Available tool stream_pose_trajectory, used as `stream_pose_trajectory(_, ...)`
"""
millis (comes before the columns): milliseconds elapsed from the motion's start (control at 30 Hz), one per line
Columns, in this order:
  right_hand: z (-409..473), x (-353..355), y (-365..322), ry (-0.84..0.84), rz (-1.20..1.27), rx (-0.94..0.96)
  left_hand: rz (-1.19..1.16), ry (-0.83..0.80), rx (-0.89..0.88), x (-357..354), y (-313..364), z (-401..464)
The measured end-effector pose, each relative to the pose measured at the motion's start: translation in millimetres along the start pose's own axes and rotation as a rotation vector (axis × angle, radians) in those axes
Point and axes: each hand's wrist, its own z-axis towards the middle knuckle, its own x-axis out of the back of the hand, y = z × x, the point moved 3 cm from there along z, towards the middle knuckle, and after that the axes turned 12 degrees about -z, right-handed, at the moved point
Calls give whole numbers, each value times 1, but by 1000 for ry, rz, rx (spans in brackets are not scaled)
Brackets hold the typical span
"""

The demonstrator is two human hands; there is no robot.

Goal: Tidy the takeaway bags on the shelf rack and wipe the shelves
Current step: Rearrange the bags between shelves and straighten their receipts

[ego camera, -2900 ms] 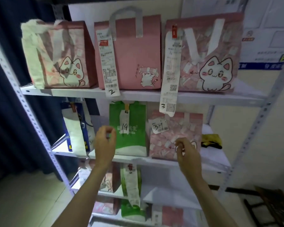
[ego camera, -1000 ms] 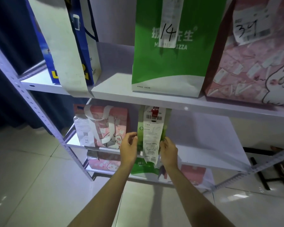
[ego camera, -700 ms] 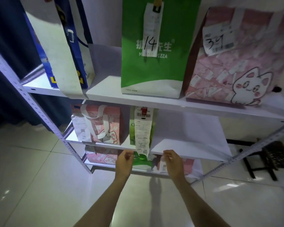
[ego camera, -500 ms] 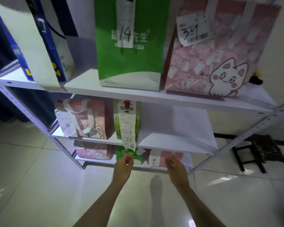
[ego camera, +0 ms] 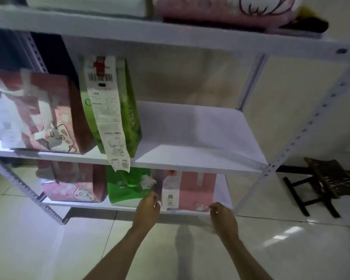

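The shelf rack (ego camera: 198,162) fills the frame. On its lowest shelf, centre-bottom, a pink bag (ego camera: 198,188) stands between both hands, beside a green bag (ego camera: 125,188). Paper construction is judged light and crushable; the side edges are best gripped. The left hand (ego camera: 147,211) appears loosely curled at the bag's left edge, the right hand (ego camera: 222,219) curled at the right corner; contact is unclear. A dangling receipt (ego camera: 107,110) overhangs above.

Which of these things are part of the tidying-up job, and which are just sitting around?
Part of the job:
- shelf rack
- pink cat bags
- green bags
- plain pink bag, with the left hand and right hand on either side of it

Just sitting around:
- dark stool on the floor
- tiled floor
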Motion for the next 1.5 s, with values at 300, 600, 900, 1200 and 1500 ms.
stream_pose_trajectory(300, 74, -111, 25, 161, 737, 6, -172, -11, -134, -70, -84, 81)
stream_pose_trajectory(600, 74, -129, 40, 333, 547, -43, -288, 167, -221, -82, -98, 75)
stream_pose_trajectory(900, 41, -136, 55, 381, 938, 20, -391, 48, -219, -65, -94, 44)
stream_pose_trajectory(1200, -33, -107, 37, 551, 928, 56, -691, 240, -226, -44, -61, -48)
stream_pose_trajectory(1500, -83, -8, 9, 778, 1060, 171, -931, 421, -387, 1, 15, -106)
